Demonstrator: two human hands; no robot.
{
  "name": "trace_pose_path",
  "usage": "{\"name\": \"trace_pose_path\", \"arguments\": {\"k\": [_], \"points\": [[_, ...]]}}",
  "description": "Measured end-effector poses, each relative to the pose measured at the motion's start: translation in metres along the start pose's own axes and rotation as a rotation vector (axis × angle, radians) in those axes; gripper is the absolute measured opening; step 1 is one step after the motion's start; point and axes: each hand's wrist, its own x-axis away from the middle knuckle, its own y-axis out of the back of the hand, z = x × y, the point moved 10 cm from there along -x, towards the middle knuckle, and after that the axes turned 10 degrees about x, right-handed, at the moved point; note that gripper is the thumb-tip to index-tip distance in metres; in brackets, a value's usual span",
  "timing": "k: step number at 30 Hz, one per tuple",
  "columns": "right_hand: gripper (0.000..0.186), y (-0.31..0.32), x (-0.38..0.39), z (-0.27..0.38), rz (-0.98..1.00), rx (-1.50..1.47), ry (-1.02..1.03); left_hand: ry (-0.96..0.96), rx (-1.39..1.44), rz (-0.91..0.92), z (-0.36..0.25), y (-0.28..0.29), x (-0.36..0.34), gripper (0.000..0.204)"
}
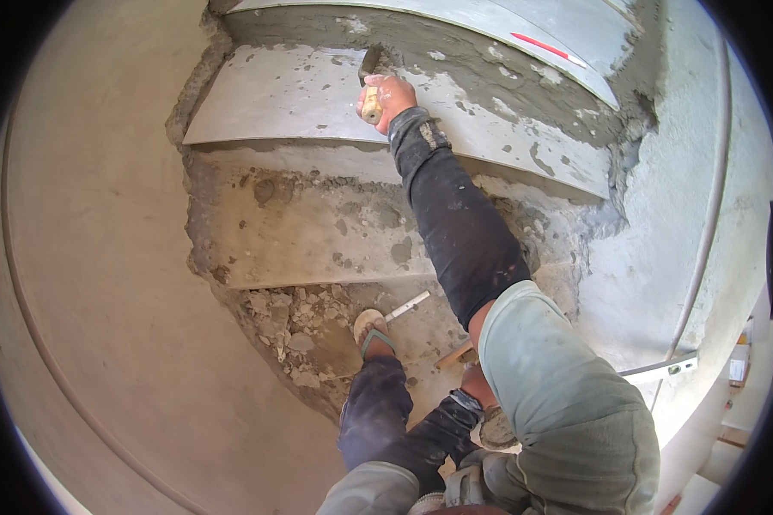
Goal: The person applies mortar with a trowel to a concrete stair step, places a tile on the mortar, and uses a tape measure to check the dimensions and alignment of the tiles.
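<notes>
My right hand is closed round the yellowish handle of a trowel, its arm stretched up and away. The trowel's blade is at the back of a pale stair tread, touching or close to the grey mortar on the riser above. Mortar spots speckle the tread. My left hand is low, beside my right sleeve, which hides part of it; its fingers do not show clearly. Near it are a wooden stick and a roundish grey-brown object that I cannot make out.
A red pencil lies on the upper tread. Below are a rough step, broken rubble and a white strip by my sandalled foot. A spirit level is at right. Plastered walls flank the stairs.
</notes>
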Motion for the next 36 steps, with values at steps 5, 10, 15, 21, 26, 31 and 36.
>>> {"name": "trace_pose_path", "arguments": {"k": [5,10,15,21,26,31,36], "points": [[0.012,0.049,0.026,0.021,0.013,0.051,0.019,-0.191,-0.111,0.049,-0.051,-0.008,0.007,0.054],[0.012,0.086,0.063,0.032,-0.042,0.056,-0.007,-0.16,-0.378,0.168,-0.075,-0.013,0.008,0.049],[0.015,0.133,0.099,0.05,-0.115,0.142,0.003,0.16,-0.653,0.341,-0.077,-0.034,0.009,0.035],[0.018,0.175,0.137,0.076,-0.058,0.209,-0.004,0.265,-0.705,0.515,-0.097,-0.052,0.008,0.033],[0.021,0.203,0.156,0.087,-0.042,0.221,-0.027,0.195,-0.661,0.495,-0.087,-0.066,0.01,0.036],[0.019,0.239,0.188,0.105,-0.119,0.232,-0.019,0.138,-0.727,0.535,-0.084,-0.073,0.013,0.036],[0.022,0.264,0.221,0.12,-0.128,0.328,-0.048,0.069,-0.653,0.505,-0.08,-0.073,0.017,0.034]]}}
